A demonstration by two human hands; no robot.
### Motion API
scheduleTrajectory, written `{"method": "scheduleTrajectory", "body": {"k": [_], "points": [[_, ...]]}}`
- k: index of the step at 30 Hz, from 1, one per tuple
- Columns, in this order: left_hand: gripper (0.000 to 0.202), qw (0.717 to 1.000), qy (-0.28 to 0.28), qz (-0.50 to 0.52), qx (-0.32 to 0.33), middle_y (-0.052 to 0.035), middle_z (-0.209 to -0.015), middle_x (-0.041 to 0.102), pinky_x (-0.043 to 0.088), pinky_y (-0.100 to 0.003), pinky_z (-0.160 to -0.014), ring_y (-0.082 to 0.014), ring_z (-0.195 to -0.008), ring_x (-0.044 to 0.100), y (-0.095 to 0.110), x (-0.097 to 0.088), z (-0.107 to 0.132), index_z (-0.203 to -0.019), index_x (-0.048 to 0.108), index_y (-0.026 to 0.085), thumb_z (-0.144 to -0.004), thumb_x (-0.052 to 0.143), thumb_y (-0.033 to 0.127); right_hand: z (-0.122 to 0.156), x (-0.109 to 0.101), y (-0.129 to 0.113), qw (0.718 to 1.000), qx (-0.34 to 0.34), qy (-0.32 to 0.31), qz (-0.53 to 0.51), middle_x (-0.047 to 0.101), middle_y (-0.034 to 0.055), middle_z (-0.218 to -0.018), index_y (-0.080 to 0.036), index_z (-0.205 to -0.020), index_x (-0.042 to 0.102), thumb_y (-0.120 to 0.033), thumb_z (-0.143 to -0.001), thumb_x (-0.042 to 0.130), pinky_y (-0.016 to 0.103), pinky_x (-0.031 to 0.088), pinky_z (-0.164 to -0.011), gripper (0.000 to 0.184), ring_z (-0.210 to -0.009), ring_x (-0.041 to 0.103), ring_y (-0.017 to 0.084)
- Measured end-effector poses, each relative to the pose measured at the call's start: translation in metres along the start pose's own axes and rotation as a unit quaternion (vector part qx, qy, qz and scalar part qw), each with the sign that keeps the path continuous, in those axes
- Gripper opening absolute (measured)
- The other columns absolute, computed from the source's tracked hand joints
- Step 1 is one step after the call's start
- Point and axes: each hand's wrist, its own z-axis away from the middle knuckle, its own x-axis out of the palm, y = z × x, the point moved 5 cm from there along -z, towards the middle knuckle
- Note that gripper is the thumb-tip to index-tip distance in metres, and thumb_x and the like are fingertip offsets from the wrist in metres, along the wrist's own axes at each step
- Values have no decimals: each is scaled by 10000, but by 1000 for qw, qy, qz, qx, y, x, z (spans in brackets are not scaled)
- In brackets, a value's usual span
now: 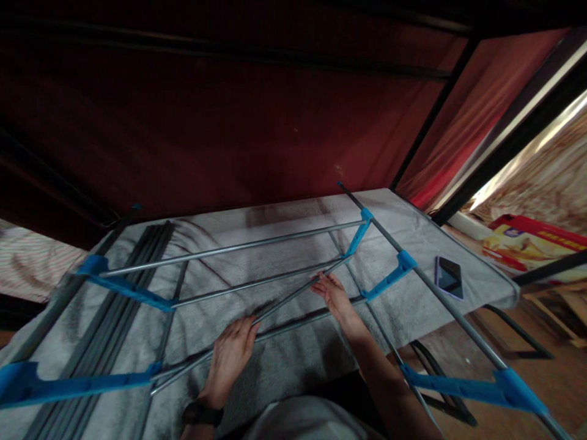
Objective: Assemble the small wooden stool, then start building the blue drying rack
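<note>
A thin grey metal tube (287, 299) runs slantwise between my hands, from low left to upper right. My left hand (233, 349), with a dark band on its wrist, is closed on the tube's lower-left part. My right hand (333, 293) grips it nearer the upper-right end, fingers bent against it. The tube lies across a rack of metal bars joined by blue plastic brackets. Its upper end is close to a right-hand blue bracket (357, 238); I cannot tell whether it is seated there. Its lower end pokes out beside the front-left blue bracket (92, 386).
Several loose grey tubes (103, 327) lie bundled on the left of the cloth-covered table (394, 214). A phone (449, 277) rests at the right. Beyond the table edge is a red and yellow box (532, 241). Dark red fabric (257, 134) hangs behind.
</note>
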Motion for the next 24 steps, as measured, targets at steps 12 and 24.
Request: {"method": "scheduleTrajectory", "body": {"k": [12,24], "points": [[347,1000,-5,-7,-6,-64,-977,748,565,-334,-777,-214,-871,717,4,6,4,-1085,657,188,-1031,359,358,-8,0,0,999,2,-35,23,732,11,-942,-230,-921,703,-317,-728,804,349,536,-825,235,-834,679,171],[358,1000,5,-6,1,-78,-976,759,574,-374,-780,-236,-867,720,10,8,3,-1094,674,175,-1020,367,345,-10,1,-1,1000,-9,-16,20,717,-25,-869,-248,-882,690,-355,-730,810,330,538,-802,222,-726,646,134]]}}
